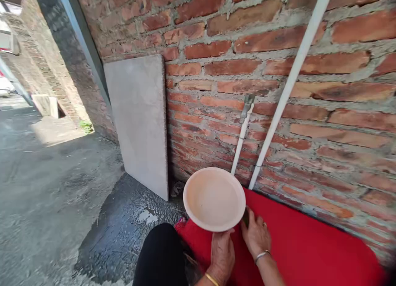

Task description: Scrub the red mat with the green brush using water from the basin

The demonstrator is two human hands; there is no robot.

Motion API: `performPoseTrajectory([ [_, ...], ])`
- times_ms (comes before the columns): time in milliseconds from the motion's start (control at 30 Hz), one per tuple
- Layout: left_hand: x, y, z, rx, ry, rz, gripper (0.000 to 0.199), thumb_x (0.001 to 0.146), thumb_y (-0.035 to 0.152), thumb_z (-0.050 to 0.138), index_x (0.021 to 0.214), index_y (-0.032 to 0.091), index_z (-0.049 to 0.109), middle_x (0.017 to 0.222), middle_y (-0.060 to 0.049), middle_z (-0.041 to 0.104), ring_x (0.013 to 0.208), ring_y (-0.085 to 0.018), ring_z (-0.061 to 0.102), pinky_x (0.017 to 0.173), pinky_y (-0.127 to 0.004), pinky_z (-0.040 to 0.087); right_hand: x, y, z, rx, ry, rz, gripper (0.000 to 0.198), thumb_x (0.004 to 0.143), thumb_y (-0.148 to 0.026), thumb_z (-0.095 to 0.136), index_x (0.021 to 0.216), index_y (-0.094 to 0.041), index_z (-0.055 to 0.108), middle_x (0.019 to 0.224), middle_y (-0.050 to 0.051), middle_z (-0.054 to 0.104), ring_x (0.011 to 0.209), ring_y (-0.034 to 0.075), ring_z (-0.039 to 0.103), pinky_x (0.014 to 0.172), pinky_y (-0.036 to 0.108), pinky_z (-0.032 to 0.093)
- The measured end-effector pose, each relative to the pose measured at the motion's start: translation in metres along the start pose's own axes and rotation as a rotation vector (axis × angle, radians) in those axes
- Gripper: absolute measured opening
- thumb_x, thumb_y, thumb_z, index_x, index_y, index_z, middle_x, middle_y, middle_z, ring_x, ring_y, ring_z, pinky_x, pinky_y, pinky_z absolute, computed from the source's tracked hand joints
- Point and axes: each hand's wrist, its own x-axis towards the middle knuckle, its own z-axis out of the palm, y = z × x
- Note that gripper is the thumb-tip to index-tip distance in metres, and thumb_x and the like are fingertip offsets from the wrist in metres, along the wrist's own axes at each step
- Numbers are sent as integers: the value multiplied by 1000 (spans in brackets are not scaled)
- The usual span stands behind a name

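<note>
My left hand (pixel 221 255) grips the near rim of a pale pink round bowl (pixel 213 197), holding it up and tilted toward the brick wall. The bowl looks empty inside. My right hand (pixel 256 234) is just right of the bowl, below its rim, fingers curled around something small and dark that is mostly hidden behind the bowl. Both hands hover over a large red basin (pixel 309 249) set against the wall. My knee in black cloth (pixel 161 253) is at the lower left.
A metal tap on a white pipe (pixel 244 125) hangs above the bowl. A second white pipe (pixel 287 88) slants up the brick wall (pixel 309 51). A grey stone slab (pixel 139 121) leans left of it. The concrete ground (pixel 117 232) is wet.
</note>
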Motion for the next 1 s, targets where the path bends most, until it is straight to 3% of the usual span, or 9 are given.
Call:
performPoseTrajectory([
  [100, -6, -9, -2, 75, 37, 83, 45, 75, 1, 42, 100, 23, 73, 103, -9, 75, 99, -26, 70, 88, -49, 60, 5, -19, -2, -24, 14, -9, 46, 97, -40, 39, 135, -23, 59, 99, 17, 67, 90, 30, 67, 77, 43, 50],
  [167, -10, -10, -4, 118, 39, 95, 44, 76, 2, 42, 99, 23, 73, 101, -8, 76, 96, -25, 71, 87, -47, 61, 4, -11, -6, -74, 17, 20, 45, 97, -42, 40, 134, -24, 60, 97, 16, 67, 88, 29, 66, 76, 42, 49],
  [267, -12, -10, -5, 168, 27, 105, 44, 77, 3, 42, 101, 23, 73, 102, -8, 76, 97, -25, 71, 89, -46, 61, 1, 27, -15, -173, 7, 95, 47, 98, -44, 41, 135, -23, 60, 94, 16, 67, 86, 28, 66, 74, 40, 49],
  [400, -9, -13, -5, 192, 6, 153, 42, 77, 4, 44, 101, 22, 73, 103, -7, 76, 98, -26, 71, 90, -45, 61, -13, 102, -30, -261, -9, 257, 52, 97, -49, 40, 137, -21, 59, 94, 17, 68, 83, 29, 67, 71, 40, 49],
  [567, -7, -16, -5, 205, 21, 187, 41, 78, 5, 44, 100, 22, 74, 102, -7, 76, 98, -26, 71, 91, -45, 60, -49, 198, -47, -270, 15, 453, 61, 94, -55, 35, 138, -19, 57, 90, 18, 68, 78, 33, 67, 67, 46, 49],
  [667, -7, -14, -4, 196, 12, 176, 41, 77, 5, 44, 99, 23, 73, 101, -7, 76, 99, -25, 71, 92, -45, 59, -74, 242, -57, -212, 73, 587, 70, 92, -62, 30, 138, -19, 60, 94, 23, 68, 79, 36, 67, 70, 51, 48],
  [833, -6, -11, -6, 200, -22, 157, 41, 75, 4, 44, 96, 23, 73, 97, -6, 76, 96, -25, 70, 91, -44, 59, -91, 270, -67, -98, 185, 750, 82, 80, -80, 38, 134, -25, 64, 111, 29, 66, 89, 45, 67, 71, 60, 45],
  [933, -4, -10, -8, 200, -44, 160, 41, 74, 4, 43, 94, 23, 73, 94, -5, 76, 94, -24, 70, 90, -43, 59, -90, 278, -67, 3, 154, 810, 83, 76, -82, 42, 132, -25, 66, 92, 26, 69, 69, 41, 67, 65, 60, 44],
  [1000, -4, -9, -8, 194, -63, 164, 42, 73, 3, 43, 93, 23, 73, 93, -4, 75, 94, -24, 70, 89, -41, 59, -90, 290, -67, 19, 178, 763, 77, 78, -79, 40, 129, -28, 67, 72, 20, 66, 52, 36, 62, 60, 58, 43],
])
